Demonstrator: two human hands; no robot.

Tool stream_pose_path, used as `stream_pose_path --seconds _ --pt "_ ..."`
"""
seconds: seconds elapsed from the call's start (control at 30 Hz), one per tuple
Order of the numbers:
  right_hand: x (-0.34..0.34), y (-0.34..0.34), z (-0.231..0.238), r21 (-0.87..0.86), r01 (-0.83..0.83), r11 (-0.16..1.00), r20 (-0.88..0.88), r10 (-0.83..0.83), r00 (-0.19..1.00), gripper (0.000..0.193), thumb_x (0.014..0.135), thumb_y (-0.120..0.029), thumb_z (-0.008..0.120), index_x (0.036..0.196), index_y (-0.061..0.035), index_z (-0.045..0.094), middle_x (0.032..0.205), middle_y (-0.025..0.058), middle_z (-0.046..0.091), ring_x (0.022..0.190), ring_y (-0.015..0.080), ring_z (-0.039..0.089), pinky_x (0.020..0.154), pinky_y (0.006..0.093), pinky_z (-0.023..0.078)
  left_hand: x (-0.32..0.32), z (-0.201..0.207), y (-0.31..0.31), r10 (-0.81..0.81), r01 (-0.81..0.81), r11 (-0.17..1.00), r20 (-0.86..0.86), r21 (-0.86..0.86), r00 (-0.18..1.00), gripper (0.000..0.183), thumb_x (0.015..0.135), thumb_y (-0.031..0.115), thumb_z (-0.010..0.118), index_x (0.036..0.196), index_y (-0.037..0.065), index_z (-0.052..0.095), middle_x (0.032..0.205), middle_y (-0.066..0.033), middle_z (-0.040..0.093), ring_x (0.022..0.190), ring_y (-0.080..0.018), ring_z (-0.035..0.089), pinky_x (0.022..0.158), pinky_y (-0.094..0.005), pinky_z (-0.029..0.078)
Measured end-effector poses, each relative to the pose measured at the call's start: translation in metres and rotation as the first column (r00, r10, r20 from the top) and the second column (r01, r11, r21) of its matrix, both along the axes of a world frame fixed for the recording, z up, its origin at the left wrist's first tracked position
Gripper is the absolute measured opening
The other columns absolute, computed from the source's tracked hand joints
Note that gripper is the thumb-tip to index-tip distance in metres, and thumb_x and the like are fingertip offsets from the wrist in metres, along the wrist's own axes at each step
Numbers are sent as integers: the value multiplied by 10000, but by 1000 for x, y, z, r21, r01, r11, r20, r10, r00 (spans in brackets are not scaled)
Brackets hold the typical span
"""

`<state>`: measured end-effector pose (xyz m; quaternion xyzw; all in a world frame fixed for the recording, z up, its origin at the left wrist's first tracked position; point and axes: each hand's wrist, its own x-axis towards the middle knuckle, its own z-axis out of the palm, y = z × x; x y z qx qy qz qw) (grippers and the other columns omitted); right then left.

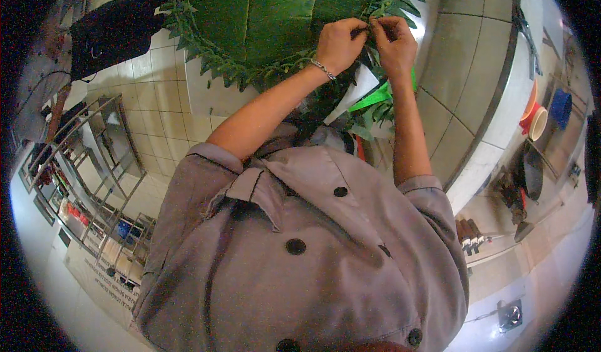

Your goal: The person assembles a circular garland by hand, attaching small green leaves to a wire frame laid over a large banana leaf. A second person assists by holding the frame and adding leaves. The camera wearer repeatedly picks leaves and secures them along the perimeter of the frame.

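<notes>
A broad banana leaf sheet [282,14] lies across the top of the view, with a border of pointed, folded leaf pieces [216,70] around its edge. At its right side, my left hand [340,46] and my right hand [397,46] come close together over this border. Thumb and fingers of both hands are pinched. Whatever sits between the fingertips is too small to make out. Just below the hands are a white sheet [354,94], a bright green piece [375,96] and loose leaf pieces [369,121].
A tiled counter [488,123] runs along the right, with orange and cream cups [534,120] and a blue container [560,106] beyond it. Metal racks [103,158] stand at the left. Another person's dark clothing [116,32] shows at the upper left.
</notes>
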<state>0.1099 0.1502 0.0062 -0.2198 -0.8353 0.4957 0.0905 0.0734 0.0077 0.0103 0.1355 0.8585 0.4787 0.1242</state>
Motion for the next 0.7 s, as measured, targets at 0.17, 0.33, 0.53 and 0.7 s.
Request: stream_pose_path --seconds 0.17,0.33,0.53,0.7 --pt "0 0 2 4 -15 1000 -17 15 1000 248 857 -240 762 973 -40 671 865 120 733 780 220 716 723 349 560 1 -3 1 21 -21 999 25 26 999 262 831 213 697 1017 30 727 977 -166 723 895 -330 703 824 -392 556" --pt "-1 6 3 -2 4 1000 -46 -4 999 238 865 -239 746 981 -42 678 887 132 732 785 224 713 734 355 557 -3 5 0 2 -4 1000 92 30 996 287 833 236 707 1036 33 724 1000 -167 721 914 -327 702 838 -392 553" --pt "-1 11 6 -21 14 1000 62 -13 998 331 885 -336 711 1021 -35 703 921 151 733 830 254 716 761 361 551 -4 4 -4 -2 2 1000 8 0 1000 272 787 229 719 980 37 732 931 -161 721 843 -334 705 787 -400 564" --pt "-6 6 17 23 -23 999 164 19 986 403 870 -408 708 1018 -34 729 922 155 736 825 266 719 761 367 550 -7 4 -6 -68 72 996 78 -55 995 298 822 272 696 1017 49 733 979 -165 717 903 -344 696 832 -408 554"
